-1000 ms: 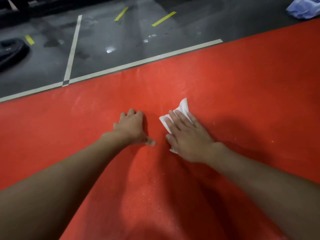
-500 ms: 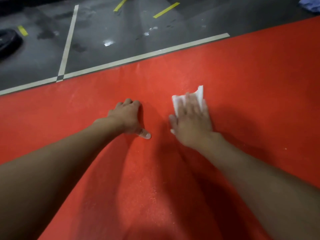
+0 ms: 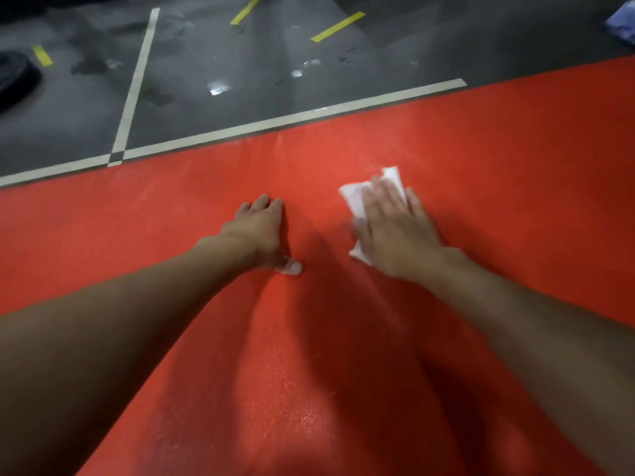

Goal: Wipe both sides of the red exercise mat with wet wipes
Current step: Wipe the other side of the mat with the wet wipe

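The right hand (image 3: 395, 231) lies flat, fingers straight, grip released, pressing a crumpled white wet wipe (image 3: 354, 197) onto the flat red textured exercise mat (image 3: 515, 166), right of centre. The left hand (image 3: 261, 231) rests on the mat to its left, fingers lightly bent, thumb splayed, grasping nothing. Both forearms reach forward. Beyond the mat's far edge lies grey floor (image 3: 240, 63) with cream tape lines (image 3: 134, 87) and yellow tape strips (image 3: 338, 26).

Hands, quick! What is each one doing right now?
Left hand: open, braced on the red mat, holding nothing.
Right hand: open, flat fingers pressing the white wet wipe onto the mat.
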The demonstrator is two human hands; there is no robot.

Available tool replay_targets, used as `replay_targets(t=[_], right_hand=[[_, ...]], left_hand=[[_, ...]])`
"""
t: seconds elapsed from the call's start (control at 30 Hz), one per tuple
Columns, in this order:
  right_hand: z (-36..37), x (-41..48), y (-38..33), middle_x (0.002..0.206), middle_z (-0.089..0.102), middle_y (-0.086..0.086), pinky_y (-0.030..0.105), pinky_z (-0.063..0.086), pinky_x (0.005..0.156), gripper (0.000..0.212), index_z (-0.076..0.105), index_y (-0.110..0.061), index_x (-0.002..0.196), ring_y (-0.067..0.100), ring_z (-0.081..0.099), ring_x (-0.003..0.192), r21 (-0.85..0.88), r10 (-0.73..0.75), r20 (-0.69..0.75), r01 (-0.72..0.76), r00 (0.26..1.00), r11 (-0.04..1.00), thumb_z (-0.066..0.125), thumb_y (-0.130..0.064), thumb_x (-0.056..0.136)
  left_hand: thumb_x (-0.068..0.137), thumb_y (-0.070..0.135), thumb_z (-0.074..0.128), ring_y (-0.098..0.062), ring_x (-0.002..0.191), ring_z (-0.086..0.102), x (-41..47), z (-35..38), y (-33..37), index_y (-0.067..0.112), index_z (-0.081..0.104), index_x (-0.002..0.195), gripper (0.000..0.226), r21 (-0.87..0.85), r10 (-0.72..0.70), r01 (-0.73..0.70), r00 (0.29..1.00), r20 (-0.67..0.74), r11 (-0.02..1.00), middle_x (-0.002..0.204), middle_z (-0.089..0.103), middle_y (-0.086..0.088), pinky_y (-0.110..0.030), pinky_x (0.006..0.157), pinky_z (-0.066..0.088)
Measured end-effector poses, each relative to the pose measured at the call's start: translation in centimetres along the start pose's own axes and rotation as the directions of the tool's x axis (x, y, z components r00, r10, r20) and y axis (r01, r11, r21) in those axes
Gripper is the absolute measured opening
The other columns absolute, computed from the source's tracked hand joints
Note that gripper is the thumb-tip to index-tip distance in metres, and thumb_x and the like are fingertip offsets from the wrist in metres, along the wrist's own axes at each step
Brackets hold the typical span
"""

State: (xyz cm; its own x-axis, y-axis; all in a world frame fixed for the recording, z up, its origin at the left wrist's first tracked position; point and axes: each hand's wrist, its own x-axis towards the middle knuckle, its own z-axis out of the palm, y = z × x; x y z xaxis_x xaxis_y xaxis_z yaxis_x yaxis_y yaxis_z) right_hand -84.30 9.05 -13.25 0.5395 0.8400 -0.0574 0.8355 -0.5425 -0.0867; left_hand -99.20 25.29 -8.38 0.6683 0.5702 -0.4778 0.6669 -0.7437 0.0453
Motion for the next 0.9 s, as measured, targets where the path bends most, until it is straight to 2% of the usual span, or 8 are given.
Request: replay_targets(t=[0.07,0.2,0.33,0.43,0.5,0.63,0.8,0.9], right_hand=[[0.2,0.6,-1.4,0.165,0.002,0.014,0.047,-0.003,0.122,0.069,0.007,-0.011,0.158,0.025,-0.005,0.153,0.026,0.091,-0.028,-0.09,0.995,0.996,0.019,-0.05,0.102],[0.6,0.5,-2.3,0.166,0.0,0.011,0.048,-0.001,0.122,0.075,0.008,-0.013,0.157,0.025,-0.006,0.153,-0.089,-0.263,0.019,0.264,0.964,0.96,0.012,-0.054,0.094],[-0.2,3.1,-0.8,0.166,-0.001,0.008,0.046,-0.005,0.122,0.066,0.005,-0.013,0.158,0.02,-0.007,0.153,0.051,0.104,0.005,-0.104,0.995,0.993,0.019,-0.048,0.104],[0.8,2.6,-3.1,0.166,0.001,0.012,0.048,-0.004,0.122,0.071,0.004,-0.013,0.158,0.025,-0.006,0.153,-0.03,-0.149,-0.036,0.148,0.988,0.989,0.019,-0.052,0.1],[0.5,3.3,-1.8,0.166,0.0,0.009,0.047,-0.004,0.122,0.071,0.006,-0.015,0.158,0.021,-0.006,0.153,-0.075,-0.257,0.017,0.257,0.966,0.963,0.017,-0.053,0.099],[-0.1,5.9,-1.1,0.166,-0.001,0.008,0.047,-0.004,0.122,0.065,0.005,-0.014,0.158,0.021,-0.007,0.153,0.042,0.088,0.008,-0.089,0.996,0.995,0.019,-0.047,0.103],[0.3,6.3,-2.5,0.166,0.002,0.008,0.046,-0.001,0.122,0.073,0.006,-0.019,0.158,0.021,-0.003,0.153,-0.084,-0.29,0.027,0.291,0.957,0.953,0.01,-0.054,0.094],[-0.4,8.6,-0.9,0.167,0.003,0.005,0.047,-0.002,0.123,0.063,0.009,-0.016,0.158,0.019,-0.003,0.153,0.006,0.027,0.003,-0.027,1.0,1.0,0.017,-0.045,0.103]], left_hand=[[0.048,0.062,0.087,-0.032,0.145,0.023,0.2,-0.8,0.3,0.009,0.024,0.151,0.131,0.007,0.001,-0.002,1.0,0.026,1.0,0.157,0.023,-0.016,-0.041,0.117,0.028],[0.049,0.066,0.085,-0.033,0.118,0.049,0.6,-2.7,0.9,0.015,0.051,0.128,0.1,0.037,-0.032,0.032,0.999,0.0,0.999,0.126,0.048,-0.013,-0.035,0.1,0.044],[0.053,0.05,0.091,-0.043,0.132,0.031,0.8,-1.5,1.5,0.018,0.036,0.129,0.1,-0.006,-0.115,0.115,0.989,-0.091,0.993,0.138,0.032,-0.01,-0.065,0.101,0.036],[0.056,0.044,0.092,-0.039,0.148,-0.001,1.1,-1.3,1.2,0.027,0.006,0.153,0.13,-0.096,-0.166,0.164,0.986,-0.016,0.982,0.161,-0.002,-0.006,-0.077,0.105,0.018],[0.06,0.045,0.09,-0.038,0.148,-0.015,1.6,-1.5,0.8,0.029,-0.016,0.153,0.142,-0.141,-0.171,0.178,0.984,0.056,0.974,0.161,-0.022,-0.003,-0.076,0.107,0.013],[0.064,0.048,0.086,-0.042,0.144,-0.023,2.0,-1.2,0.9,0.024,-0.025,0.151,0.143,-0.13,-0.163,0.179,0.978,0.128,0.975,0.157,-0.034,-0.008,-0.071,0.111,0.012],[0.063,0.05,0.087,-0.039,0.146,-0.021,1.9,-1.5,0.8,0.027,-0.023,0.152,0.143,-0.118,-0.169,0.183,0.978,0.125,0.976,0.158,-0.032,-0.004,-0.076,0.107,0.01],[0.059,0.051,0.089,-0.039,0.147,-0.019,2.1,-1.5,0.7,0.027,-0.02,0.152,0.145,-0.124,-0.161,0.176,0.979,0.123,0.976,0.159,-0.029,-0.004,-0.077,0.105,0.011]])
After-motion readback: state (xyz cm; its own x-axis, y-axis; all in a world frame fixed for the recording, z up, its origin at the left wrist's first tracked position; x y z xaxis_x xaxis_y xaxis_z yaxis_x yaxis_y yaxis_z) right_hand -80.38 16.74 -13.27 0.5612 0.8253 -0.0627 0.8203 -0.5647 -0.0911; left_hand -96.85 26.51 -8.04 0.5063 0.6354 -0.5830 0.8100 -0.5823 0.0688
